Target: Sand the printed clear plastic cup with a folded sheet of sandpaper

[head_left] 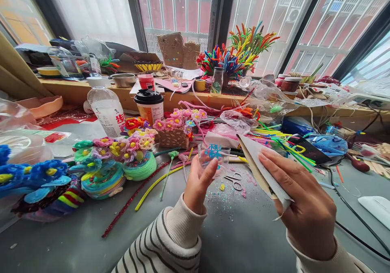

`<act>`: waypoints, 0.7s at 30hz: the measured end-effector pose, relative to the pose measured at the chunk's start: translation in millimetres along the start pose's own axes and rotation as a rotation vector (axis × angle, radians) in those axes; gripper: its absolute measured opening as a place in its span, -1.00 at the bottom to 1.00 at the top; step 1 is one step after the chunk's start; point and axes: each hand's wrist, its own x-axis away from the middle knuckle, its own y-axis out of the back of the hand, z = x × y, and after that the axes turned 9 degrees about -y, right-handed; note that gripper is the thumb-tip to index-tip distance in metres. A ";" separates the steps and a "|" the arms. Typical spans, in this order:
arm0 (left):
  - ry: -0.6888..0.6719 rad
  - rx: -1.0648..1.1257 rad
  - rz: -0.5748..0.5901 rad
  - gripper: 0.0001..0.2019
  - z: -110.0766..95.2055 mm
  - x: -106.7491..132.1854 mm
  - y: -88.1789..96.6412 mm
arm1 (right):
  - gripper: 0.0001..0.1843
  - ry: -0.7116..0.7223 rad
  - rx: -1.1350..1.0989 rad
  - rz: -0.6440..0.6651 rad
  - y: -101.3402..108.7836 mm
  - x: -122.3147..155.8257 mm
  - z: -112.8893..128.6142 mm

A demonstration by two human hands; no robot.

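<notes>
Clear plastic cup [214, 158] w/ blue print, held up in left hand [197, 183], thumb pressed on the wall, other fingers wrapped behind. Right hand [301, 196] pinches a folded card/paper sheet [258, 165], fingers flat on top, upper end tilted toward cup rim. Both above grey table [243, 232], w/ small scissors [234, 180] and loose glitter bits directly below. Pipe-cleaner flowers [128, 147] off to left, colored stems [274, 137] behind the sheet, lidded drink cup [150, 104] farther back.

Judgement: sheet looks set as a chute into the cup. Keep cup mouth under the fold's low end, tilt slowly, steady grip; a thin wall may flex if squeezed hard.
</notes>
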 end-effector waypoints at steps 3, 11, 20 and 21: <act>0.048 0.030 -0.017 -0.45 -3.9 1.4 -1.7 | -0.57 0.004 0.001 0.009 0.3 -1.8 -2.0; 0.065 0.048 0.041 -0.44 -8.2 3.5 -1.4 | -0.57 -0.015 -0.124 0.088 5.3 -18.4 -5.2; 0.028 -0.004 -0.035 -0.38 1.3 -1.9 -0.8 | -0.59 0.019 -0.262 0.396 15.6 -37.5 -4.7; 0.023 -0.009 -0.039 -0.38 1.9 -2.3 -1.1 | -0.56 0.032 -0.251 0.410 15.1 -37.5 -4.9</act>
